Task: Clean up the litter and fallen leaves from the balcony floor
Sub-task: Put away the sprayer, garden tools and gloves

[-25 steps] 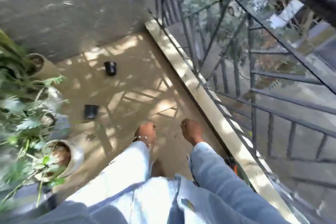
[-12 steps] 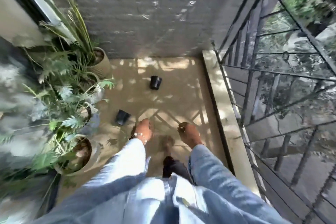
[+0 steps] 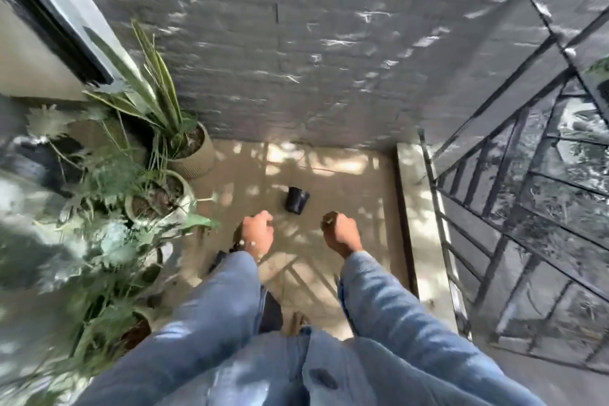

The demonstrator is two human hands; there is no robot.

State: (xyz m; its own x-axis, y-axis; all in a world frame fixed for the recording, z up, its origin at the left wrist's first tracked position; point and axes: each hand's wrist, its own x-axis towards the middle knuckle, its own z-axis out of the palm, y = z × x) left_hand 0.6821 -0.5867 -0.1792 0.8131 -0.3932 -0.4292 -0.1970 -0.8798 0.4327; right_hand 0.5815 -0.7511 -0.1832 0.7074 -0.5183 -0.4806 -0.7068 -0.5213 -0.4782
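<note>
A small black plastic pot (image 3: 297, 200) lies on its side on the tan balcony floor (image 3: 356, 194), just beyond and between my hands. My left hand (image 3: 258, 234) hangs over the floor with loosely curled fingers and nothing visible in it. My right hand (image 3: 341, 234) is curled into a fist, and a small brownish scrap (image 3: 329, 219) shows at its thumb side; blur hides what it is. A second dark object (image 3: 218, 261) peeks out on the floor beside my left sleeve, mostly hidden by the arm.
Potted plants crowd the left side: a ribbed tan pot (image 3: 197, 158), a pale pot (image 3: 184, 189) and a lower pot (image 3: 138, 334). A grey brick wall (image 3: 296, 59) closes the far end. A raised ledge (image 3: 421, 224) and black metal railing (image 3: 494, 208) run along the right.
The view has swung left and forward toward the wall. The lying black pot is now close to my hands, and the nearer dark pot has slipped behind my left arm. Both hands stay curled.
</note>
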